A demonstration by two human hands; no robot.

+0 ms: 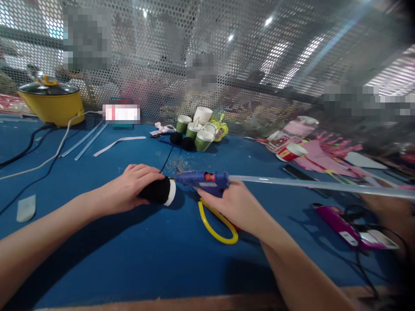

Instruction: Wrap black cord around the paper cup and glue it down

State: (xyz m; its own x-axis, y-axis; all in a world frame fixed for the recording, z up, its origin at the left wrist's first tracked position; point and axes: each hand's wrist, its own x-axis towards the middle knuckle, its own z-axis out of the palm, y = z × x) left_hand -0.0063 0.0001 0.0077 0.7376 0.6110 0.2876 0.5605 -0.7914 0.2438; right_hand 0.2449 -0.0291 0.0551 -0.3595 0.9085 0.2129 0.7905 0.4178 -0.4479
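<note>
Blue table: left fingers around 1 black cylinder; right fingers gripping 1 glue gun.

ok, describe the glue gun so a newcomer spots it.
On the blue table, find the right hand near centre. It holds the glue gun, aimed toward the black cylinder in the left hand. Unlike the yellow-handled scissors, it has a long translucent glue stick.

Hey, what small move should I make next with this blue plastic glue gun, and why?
Probably give the blue plastic glue gun a gentle squeeze: your right hand grips it, nozzle close to the white-rimmed black cylinder in your left hand.
</note>
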